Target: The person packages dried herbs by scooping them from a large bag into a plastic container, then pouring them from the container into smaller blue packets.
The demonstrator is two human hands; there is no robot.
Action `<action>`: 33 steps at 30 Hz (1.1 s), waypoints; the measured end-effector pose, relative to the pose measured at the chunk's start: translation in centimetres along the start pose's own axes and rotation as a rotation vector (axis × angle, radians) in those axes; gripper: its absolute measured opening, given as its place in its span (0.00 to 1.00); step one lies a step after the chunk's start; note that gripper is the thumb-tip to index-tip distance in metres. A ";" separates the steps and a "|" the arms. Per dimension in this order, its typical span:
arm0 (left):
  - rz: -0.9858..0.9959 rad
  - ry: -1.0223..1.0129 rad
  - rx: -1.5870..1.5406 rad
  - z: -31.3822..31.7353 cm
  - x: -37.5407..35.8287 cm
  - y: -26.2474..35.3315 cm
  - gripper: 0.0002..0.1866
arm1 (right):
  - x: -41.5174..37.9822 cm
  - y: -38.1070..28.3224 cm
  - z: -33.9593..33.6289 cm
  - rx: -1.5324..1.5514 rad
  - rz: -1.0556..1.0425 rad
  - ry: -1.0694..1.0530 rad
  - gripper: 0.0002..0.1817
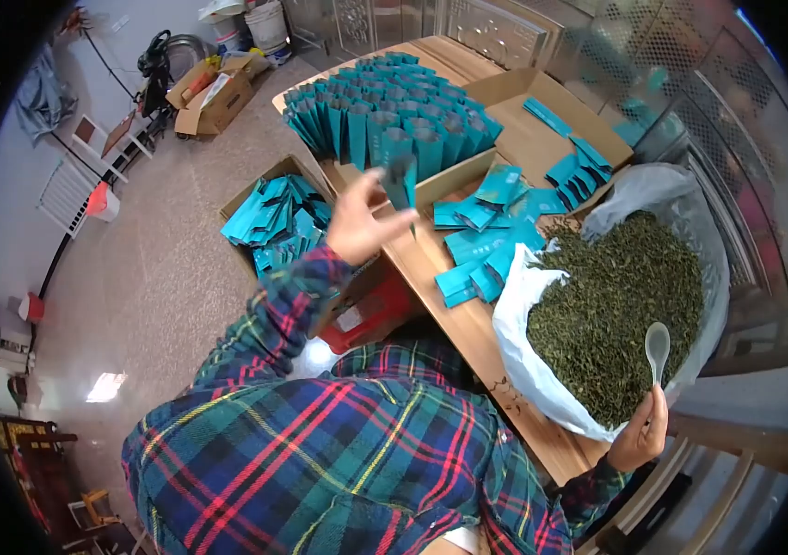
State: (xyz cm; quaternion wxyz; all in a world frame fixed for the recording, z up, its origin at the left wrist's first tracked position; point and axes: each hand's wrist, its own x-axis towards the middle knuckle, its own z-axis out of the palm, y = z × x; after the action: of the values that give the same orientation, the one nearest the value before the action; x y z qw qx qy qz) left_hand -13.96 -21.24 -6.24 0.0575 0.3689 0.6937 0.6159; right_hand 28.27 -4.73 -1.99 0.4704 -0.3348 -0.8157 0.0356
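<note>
My left hand (364,220) is raised at the table's left edge, its thumb and fingers around a teal pouch (400,181) that is a little blurred. Just beyond stand many upright teal pouches (385,106) with open tops, packed close together in a cardboard tray. At the lower right, my right hand (642,433) grips a pale plastic spoon (658,348) by its handle. The spoon's bowl is over a heap of dried tea leaves (611,305), which fills a white plastic bag (516,319) with its mouth spread wide. Flat teal pouches (491,242) lie between the tray and the bag.
A cardboard box (565,111) at the back of the wooden table (468,328) holds a few more pouches. Below the left edge, another box (278,222) is full of teal pouches, beside a red stool (371,314). Metal panels (681,83) stand behind the table.
</note>
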 end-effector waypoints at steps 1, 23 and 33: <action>-0.032 0.045 0.101 -1.7 1.4 -0.1 0.33 | -0.3 0.1 -0.1 0.007 0.033 -0.007 0.10; 0.040 0.340 1.046 -8.6 9.6 -8.4 0.43 | -2.1 -0.4 0.5 -0.055 0.158 -0.101 0.10; 0.401 0.088 0.933 -4.6 8.4 -0.6 0.28 | -2.3 -0.3 0.3 -0.015 0.220 -0.104 0.10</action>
State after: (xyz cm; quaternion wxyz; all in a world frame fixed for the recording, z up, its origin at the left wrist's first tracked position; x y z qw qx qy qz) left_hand -22.80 -20.07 -2.56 -0.2620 0.4550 0.8122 0.2543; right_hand 28.63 -6.25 -3.78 0.4181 -0.4236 -0.7976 0.0981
